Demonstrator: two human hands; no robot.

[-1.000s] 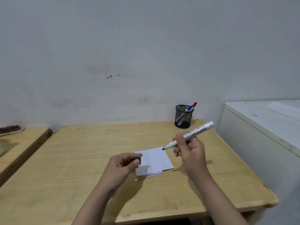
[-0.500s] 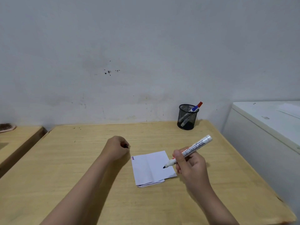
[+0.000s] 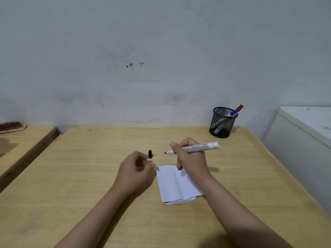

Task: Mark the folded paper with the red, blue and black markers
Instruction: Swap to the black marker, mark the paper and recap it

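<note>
A folded white paper (image 3: pixel 176 185) lies on the wooden table (image 3: pixel 89 176), with small red, blue and dark strokes at its far left corner. My right hand (image 3: pixel 191 158) hovers above the paper's far edge and grips the uncapped black marker (image 3: pixel 200 147) level, its tip pointing left. My left hand (image 3: pixel 136 170) sits left of the paper and pinches the black cap (image 3: pixel 150 154) at its fingertips, a short gap from the marker tip. The blue marker (image 3: pixel 232 113) and red marker (image 3: pixel 239 107) stand in the mesh cup.
A black mesh pen cup (image 3: pixel 222 123) stands at the table's far right, near the wall. A white cabinet (image 3: pixel 308 133) adjoins the table on the right. On the left a second wooden surface (image 3: pixel 21 145) carries a brush (image 3: pixel 11 126).
My right hand lifted the marker off the paper and turned it level, tip leftward. My left hand moved right and nearer, bringing the cap out at its fingertips, close to the tip.
</note>
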